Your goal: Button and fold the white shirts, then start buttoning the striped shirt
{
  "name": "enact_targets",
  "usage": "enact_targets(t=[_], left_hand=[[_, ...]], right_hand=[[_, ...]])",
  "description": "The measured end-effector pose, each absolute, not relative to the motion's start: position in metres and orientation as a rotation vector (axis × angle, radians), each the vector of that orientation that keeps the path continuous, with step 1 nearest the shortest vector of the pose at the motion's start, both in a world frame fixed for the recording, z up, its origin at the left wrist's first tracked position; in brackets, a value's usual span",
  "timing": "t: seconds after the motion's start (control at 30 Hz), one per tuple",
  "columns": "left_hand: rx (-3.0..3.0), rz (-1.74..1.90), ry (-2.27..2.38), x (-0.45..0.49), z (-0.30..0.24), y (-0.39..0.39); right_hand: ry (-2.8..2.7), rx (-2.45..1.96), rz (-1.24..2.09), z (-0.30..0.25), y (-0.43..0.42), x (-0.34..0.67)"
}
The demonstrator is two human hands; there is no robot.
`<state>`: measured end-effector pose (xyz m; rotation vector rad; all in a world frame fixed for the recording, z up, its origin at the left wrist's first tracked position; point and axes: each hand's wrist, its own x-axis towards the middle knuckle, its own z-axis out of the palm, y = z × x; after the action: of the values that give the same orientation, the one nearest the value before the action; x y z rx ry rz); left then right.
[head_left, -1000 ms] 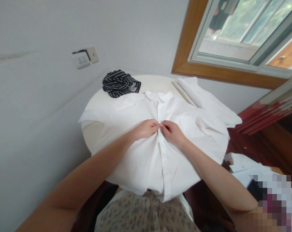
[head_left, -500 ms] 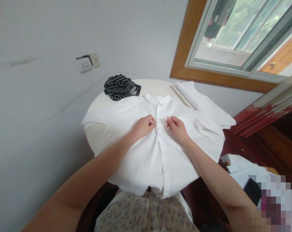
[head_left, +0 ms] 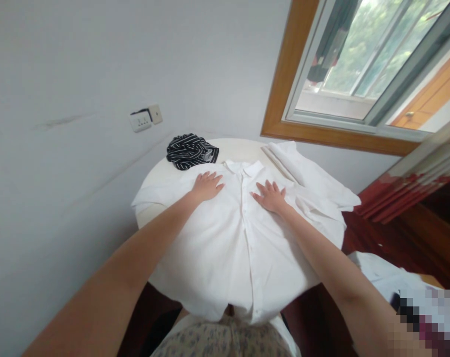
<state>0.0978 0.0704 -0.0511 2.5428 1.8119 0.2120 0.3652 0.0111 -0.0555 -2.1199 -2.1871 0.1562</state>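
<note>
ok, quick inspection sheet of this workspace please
Surface: round table, pale top, mostly covered by cloth.
Job's things: white shirt spread front up, collar toward the wall, hem hanging over the near edge.
Clutter: striped cloth bunched at the far edge; folded white garment beside the shirt on the right.
Grippers: left hand and right hand both open, palms flat on the shirt, one on each side of the placket.
Cables: nothing seen.
Surroundings: grey wall with a wall socket; wood-framed window at right.
</note>
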Motion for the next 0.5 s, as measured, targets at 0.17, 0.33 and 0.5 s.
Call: enact_targets(t=[0.17, 0.33, 0.5], left_hand=[[2.458, 0.138, 1.835, 0.094, -0.064, 0.097], [2.442, 0.126, 1.849, 0.093, -0.064, 0.126], [2.476, 0.188, 1.879, 0.092, -0.066, 0.142]], right_hand=[[-2.208, -2.140, 0.195, -0.058, 0.043, 0.364], [-2.199, -2.146, 0.212, -0.058, 0.075, 0.364], [-2.192, -2.160, 0.204, -0.058, 0.096, 0.361]])
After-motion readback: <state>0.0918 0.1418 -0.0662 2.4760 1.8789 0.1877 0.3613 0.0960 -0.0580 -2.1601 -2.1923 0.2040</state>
